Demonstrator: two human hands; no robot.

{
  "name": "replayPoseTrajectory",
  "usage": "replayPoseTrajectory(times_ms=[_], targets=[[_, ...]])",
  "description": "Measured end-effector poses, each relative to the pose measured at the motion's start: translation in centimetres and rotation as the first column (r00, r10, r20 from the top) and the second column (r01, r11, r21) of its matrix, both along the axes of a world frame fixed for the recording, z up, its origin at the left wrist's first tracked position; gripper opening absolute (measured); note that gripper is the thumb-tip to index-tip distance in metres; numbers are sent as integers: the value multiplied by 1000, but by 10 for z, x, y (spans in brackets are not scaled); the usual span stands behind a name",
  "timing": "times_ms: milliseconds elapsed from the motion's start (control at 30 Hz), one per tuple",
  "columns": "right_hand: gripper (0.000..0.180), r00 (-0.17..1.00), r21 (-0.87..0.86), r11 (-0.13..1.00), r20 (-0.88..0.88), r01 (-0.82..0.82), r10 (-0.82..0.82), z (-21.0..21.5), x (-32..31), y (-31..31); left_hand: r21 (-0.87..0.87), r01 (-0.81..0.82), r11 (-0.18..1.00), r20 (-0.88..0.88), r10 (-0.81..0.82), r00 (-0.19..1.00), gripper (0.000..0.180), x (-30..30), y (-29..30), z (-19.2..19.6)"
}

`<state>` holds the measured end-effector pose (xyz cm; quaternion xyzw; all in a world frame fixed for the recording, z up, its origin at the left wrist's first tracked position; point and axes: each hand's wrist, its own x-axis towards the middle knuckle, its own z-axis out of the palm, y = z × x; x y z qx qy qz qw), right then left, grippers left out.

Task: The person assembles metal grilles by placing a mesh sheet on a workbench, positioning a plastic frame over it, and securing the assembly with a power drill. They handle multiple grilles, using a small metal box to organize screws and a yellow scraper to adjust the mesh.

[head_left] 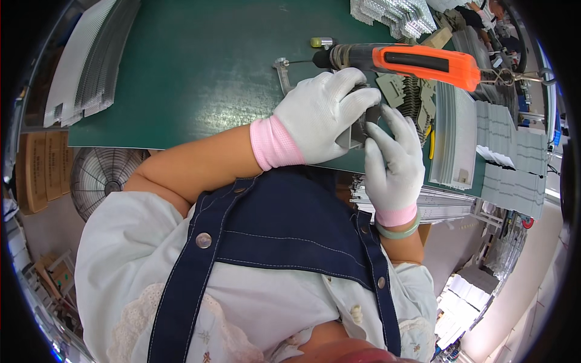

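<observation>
At the near edge of the dark green matte bench top (pixel 200 66), head view: left hand (pixel 321 115) in a white knit glove with pink ribbed cuff is clenched around a small grey angular metal piece (pixel 357 134), thumb side up. Right hand (pixel 393 163), same glove type, pale green smooth bangle (pixel 399 232) at the wrist, fingers curled on the same grey piece from below, grasping it. Just above the hands hangs an orange-and-black plastic power screwdriver (pixel 417 63), lying horizontal, thin bit pointing left. Small clear bracket-shaped part (pixel 282 69) sits on the bench near the bit tip. Stacks of silvery ridged metal strips (pixel 91 60) far left, more (pixel 399 15) at top right. Round wire-grille fan (pixel 106 178) below the bench edge.
</observation>
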<state>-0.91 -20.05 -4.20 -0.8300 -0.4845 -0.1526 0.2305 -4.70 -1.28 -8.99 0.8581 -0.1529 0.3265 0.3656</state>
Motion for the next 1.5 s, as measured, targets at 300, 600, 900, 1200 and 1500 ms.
replayPoseTrajectory(times_ms=[300,600,900,1200,1500], targets=[[54,1000,-110,994,0,-1,1,-11,-17,-9,28,2,1000,7,-2,1000,66,1,3,-3],[42,998,46,998,26,50,-51,-6,-9,-18,35,-12,999,-2,12,1000,69,-3,6,3],[30,999,307,952,-37,21,-10,28,-3,3,48,98,994,100,-102,990,78,16,47,27],[16,915,-454,886,-391,-94,-104,57,34,42,-18,50,999,-15,-50,999,78,13,1,7],[16,993,-549,830,-112,-96,40,21,41,22,31,31,999,-12,-30,999,67,11,-16,-7]])
